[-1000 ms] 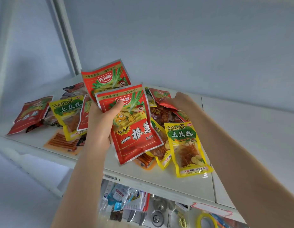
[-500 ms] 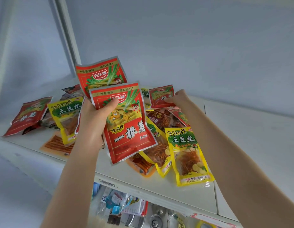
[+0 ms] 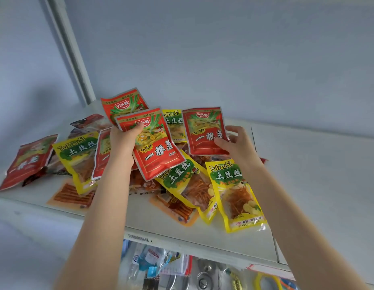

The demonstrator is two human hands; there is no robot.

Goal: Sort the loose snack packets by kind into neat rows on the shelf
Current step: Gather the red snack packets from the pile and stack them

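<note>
Left hand (image 3: 123, 141): my fingers are curled and my thumb lies across the face of the front red packet (image 3: 158, 149). The same grip clamps the rear red packet (image 3: 123, 103), which fans out behind and above it. Both are held up over the pile at the middle of the shelf (image 3: 307, 174).

Right hand (image 3: 238, 143): thumb and fingers pinch the lower right corner of a third red packet (image 3: 203, 130). It is held near upright, to the right of the other two and apart from them.

Labels, red kind: a white logo oval at the top, a yellow burst reading "非油炸", and large white "一根" with a further character cut off at the edge. Green stalks and a cartoon figure are also printed on it.

Loose pile on the shelf:
- First yellow packet (image 3: 234, 191), toward the front edge under my right forearm. It reads "TuDouSi", "土豆丝" and "TIANQINFO…" at the bottom, and has a clear window of reddish shreds.
- Second yellow packet (image 3: 186, 185), just to its left and partly under the front red packet.
- Third yellow packet (image 3: 77, 155), left of my left wrist, same "TuDouSi" print.
- Fourth yellow packet (image 3: 173, 124), showing between the held red ones.
- Flat red packet (image 3: 29, 162) at the left end.
- Half-hidden red packet (image 3: 102, 151) behind my left wrist.
- Two orange strip packets (image 3: 71, 195) (image 3: 177, 208), flat near the front edge; print too small to read.

The front edge carries a barcode label (image 3: 138, 237), digits unreadable. The hanging goods (image 3: 152, 260) below it are blurred.
</note>
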